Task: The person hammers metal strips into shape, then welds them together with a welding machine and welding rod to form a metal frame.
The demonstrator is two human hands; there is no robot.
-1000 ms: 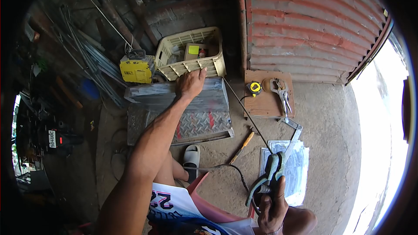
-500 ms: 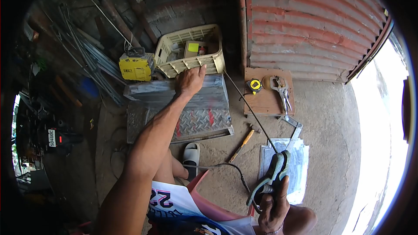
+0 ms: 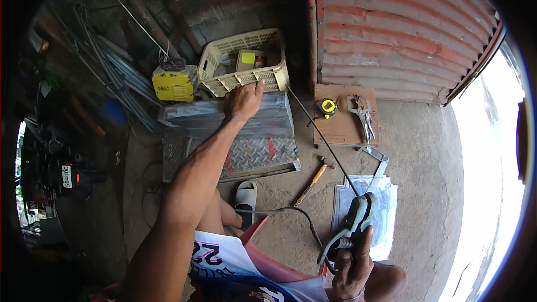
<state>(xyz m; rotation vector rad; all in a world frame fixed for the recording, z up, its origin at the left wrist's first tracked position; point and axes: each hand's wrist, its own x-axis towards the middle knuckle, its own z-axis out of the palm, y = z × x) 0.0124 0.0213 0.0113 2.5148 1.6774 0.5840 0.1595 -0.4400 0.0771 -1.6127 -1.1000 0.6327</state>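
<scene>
My left hand [image 3: 244,100] grips the top edge of a grey metal piece [image 3: 196,117], just in front of a cream plastic crate [image 3: 246,82]. Diamond-patterned plate with red marks [image 3: 254,157] lies at the base of that piece. In my right hand [image 3: 353,268] is a welding electrode holder [image 3: 358,218], fingers wrapped round its handle. A long thin rod [image 3: 321,137] runs from its jaws up to near the crate's right corner. Beneath the holder lies a whitish metal sheet [image 3: 383,218] on the floor.
A small wooden table [image 3: 338,131] bears a tape measure [image 3: 326,107] and locking pliers [image 3: 363,120]. A hammer [image 3: 315,182] and a metal square [image 3: 380,165] are nearby. The yellow welding machine [image 3: 174,85] stands left of the crate. A cable [image 3: 305,215] crosses the floor.
Both hands keep their holds. The view has shifted very slightly; nothing else has visibly moved.
</scene>
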